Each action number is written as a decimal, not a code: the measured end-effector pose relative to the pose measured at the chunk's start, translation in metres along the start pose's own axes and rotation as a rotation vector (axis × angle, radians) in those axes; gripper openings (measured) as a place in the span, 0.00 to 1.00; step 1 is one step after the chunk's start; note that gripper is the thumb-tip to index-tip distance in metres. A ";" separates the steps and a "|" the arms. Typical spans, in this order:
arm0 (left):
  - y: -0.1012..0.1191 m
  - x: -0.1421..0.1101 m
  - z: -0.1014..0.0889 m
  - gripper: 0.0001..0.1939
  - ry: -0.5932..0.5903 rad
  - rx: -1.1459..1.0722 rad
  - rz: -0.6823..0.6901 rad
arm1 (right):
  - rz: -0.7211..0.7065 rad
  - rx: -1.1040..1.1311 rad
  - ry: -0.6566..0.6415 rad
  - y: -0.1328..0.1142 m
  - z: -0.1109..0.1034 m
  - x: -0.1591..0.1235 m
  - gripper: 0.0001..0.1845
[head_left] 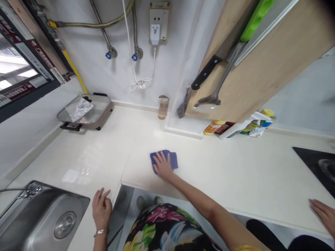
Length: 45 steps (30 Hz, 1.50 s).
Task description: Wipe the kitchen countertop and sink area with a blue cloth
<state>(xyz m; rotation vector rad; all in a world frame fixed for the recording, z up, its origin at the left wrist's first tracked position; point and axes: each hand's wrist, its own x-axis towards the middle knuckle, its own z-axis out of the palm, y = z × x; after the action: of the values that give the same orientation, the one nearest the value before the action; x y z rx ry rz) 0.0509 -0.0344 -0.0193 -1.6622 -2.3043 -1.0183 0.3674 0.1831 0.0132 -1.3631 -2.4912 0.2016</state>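
My right hand [163, 166] lies flat with fingers spread on a folded blue cloth [172, 159], pressing it against the white countertop [217, 167]. The cloth sticks out past the fingers on both sides. My left hand [101, 206], with a silver bracelet at the wrist, rests at the counter's front edge beside the steel sink [39, 223]. Its fingers are loosely bent and apart, and it holds nothing.
An electric pan [102, 116] with a glass lid stands in the back left corner, and a bottle [163, 107] by the wall. Utensils hang on a wooden board [261, 83] above packets. At right are a black hob [321, 164] and another person's hand [324, 213].
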 end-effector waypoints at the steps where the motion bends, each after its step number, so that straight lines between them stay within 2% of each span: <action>1: 0.000 0.000 0.000 0.17 -0.003 -0.002 -0.002 | 0.012 -0.023 -0.013 0.000 0.005 -0.009 0.27; 4: 0.000 0.001 -0.001 0.17 -0.014 -0.012 -0.007 | 0.047 -0.067 -0.068 0.014 0.009 -0.025 0.28; 7: 0.002 0.003 -0.001 0.17 -0.015 -0.018 -0.010 | 0.109 -0.121 -0.102 0.046 -0.001 -0.040 0.29; 12: 0.010 0.006 0.001 0.21 -0.052 -0.007 -0.040 | 0.457 -0.270 -0.099 0.119 -0.027 -0.101 0.29; 16: 0.020 0.010 -0.001 0.28 -0.099 0.094 -0.117 | 0.686 -0.281 -0.100 0.171 -0.053 -0.155 0.29; 19: 0.028 0.013 -0.001 0.32 -0.103 0.198 -0.209 | 0.758 -0.247 -0.093 0.190 -0.063 -0.175 0.30; 21: 0.032 0.013 0.000 0.33 -0.109 0.232 -0.218 | 0.791 -0.253 -0.069 0.192 -0.063 -0.175 0.31; 24: 0.033 0.011 0.002 0.33 -0.121 0.257 -0.192 | 0.889 -0.284 -0.013 0.187 -0.055 -0.158 0.31; 27: 0.031 0.009 0.003 0.32 -0.098 0.247 -0.169 | 0.988 -0.292 0.005 0.182 -0.047 -0.123 0.32; 33: 0.028 0.009 0.004 0.32 -0.063 0.209 -0.137 | 0.972 -0.240 -0.005 0.164 -0.032 -0.037 0.32; 37: 0.028 0.010 0.004 0.32 -0.067 0.228 -0.152 | 0.880 -0.169 0.020 0.132 -0.019 0.018 0.32; 40: 0.028 0.009 0.003 0.32 -0.077 0.245 -0.146 | 0.776 -0.153 -0.016 0.101 -0.007 0.056 0.32; 45: 0.024 0.007 0.004 0.31 -0.072 0.278 -0.133 | 0.510 -0.121 -0.085 0.044 0.011 0.106 0.33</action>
<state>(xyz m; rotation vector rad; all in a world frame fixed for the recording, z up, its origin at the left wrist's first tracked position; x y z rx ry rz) 0.0708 -0.0228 -0.0085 -1.4763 -2.4945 -0.6297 0.3454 0.2966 0.0115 -2.0620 -2.1997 0.2205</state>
